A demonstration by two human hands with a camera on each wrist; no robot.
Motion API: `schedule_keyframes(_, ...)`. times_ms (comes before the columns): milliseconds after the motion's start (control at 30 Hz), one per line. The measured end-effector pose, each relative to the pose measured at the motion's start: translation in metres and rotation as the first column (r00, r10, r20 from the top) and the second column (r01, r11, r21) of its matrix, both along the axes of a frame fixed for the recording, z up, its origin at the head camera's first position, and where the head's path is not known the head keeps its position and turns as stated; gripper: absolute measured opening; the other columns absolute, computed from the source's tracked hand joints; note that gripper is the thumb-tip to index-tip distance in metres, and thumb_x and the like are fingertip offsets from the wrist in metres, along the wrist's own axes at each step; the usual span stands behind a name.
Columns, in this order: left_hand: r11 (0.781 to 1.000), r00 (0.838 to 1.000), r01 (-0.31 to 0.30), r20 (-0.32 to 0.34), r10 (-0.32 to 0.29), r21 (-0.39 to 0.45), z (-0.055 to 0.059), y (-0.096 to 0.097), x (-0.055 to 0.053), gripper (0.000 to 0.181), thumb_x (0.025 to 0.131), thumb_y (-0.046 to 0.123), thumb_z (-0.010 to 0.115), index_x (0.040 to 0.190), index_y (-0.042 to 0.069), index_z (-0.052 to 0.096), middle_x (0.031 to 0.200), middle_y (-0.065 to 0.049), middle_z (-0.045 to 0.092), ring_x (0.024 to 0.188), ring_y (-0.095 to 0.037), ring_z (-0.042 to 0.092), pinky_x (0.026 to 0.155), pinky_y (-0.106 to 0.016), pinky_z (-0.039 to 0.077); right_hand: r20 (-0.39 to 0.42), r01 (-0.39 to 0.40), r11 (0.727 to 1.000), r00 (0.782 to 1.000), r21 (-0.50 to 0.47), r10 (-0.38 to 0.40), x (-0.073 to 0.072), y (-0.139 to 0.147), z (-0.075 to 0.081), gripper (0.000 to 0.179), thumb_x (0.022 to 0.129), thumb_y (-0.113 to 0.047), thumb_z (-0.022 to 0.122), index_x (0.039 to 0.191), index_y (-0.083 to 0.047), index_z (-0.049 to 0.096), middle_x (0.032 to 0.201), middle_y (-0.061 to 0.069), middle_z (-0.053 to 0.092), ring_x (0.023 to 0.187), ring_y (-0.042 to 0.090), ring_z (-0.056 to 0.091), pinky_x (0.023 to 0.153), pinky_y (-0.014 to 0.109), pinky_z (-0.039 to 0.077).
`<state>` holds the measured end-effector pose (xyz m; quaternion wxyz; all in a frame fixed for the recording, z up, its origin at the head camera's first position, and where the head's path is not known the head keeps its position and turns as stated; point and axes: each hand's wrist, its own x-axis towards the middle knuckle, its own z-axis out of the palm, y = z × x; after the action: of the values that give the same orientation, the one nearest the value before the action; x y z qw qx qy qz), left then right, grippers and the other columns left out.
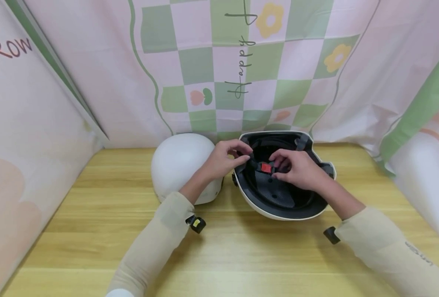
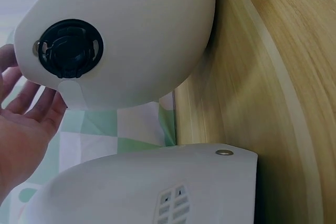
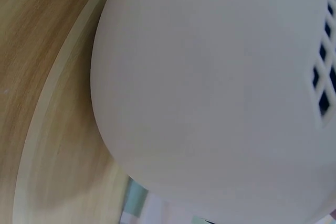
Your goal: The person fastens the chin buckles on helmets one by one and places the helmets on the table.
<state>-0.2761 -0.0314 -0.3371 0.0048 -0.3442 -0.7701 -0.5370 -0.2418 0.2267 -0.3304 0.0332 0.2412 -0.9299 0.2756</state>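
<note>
An upturned white helmet shows its black lining. Across its opening runs a dark chin strap with a red-and-black buckle. At the left rim my left hand pinches the strap between thumb and fingers; the left wrist view has that hand at the shell's edge, its fingertips partly hidden behind it. My right hand reaches over the lining and pinches the strap at the buckle's right end. Only the white shell fills the right wrist view, the hand being out of it.
A second white helmet sits dome-up left of the first, under my left forearm. Both rest on a wooden table. Behind hangs a checked, printed curtain, with more fabric at either side. A black round fitting is on the upturned shell's side.
</note>
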Motion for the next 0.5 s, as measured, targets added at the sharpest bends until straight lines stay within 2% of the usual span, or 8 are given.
schedule_keyframes(267, 1.0, 1.0, 0.008, -0.021, -0.008, -0.009, 0.0009, -0.0018, 0.0004, 0.016, 0.099, -0.003, 0.064, 0.113, -0.004, 0.072, 0.112, -0.016, 0.072, 0.105, -0.024, 0.066, 0.087, -0.025, 0.053, 0.002, -0.022, 1.0, 1.0, 0.004, 0.022, -0.0005, 0.001, 0.0003, 0.035, 0.084, -0.003, 0.084, 0.115, 0.0, 0.069, 0.092, 0.005, 0.071, 0.083, 0.019, 0.069, 0.078, 0.042, 0.056)
schedule_keyframes(500, 0.999, 1.0, 0.009, -0.014, -0.009, -0.033, 0.0019, -0.0036, 0.0039, 0.02, 0.098, -0.007, 0.06, 0.113, -0.005, 0.072, 0.115, -0.017, 0.072, 0.106, -0.025, 0.066, 0.089, -0.026, 0.053, 0.051, -0.039, 0.998, 0.998, -0.045, 0.041, -0.0006, 0.0043, -0.0005, 0.032, 0.085, -0.005, 0.085, 0.114, -0.003, 0.07, 0.095, 0.005, 0.072, 0.084, 0.017, 0.069, 0.076, 0.035, 0.057)
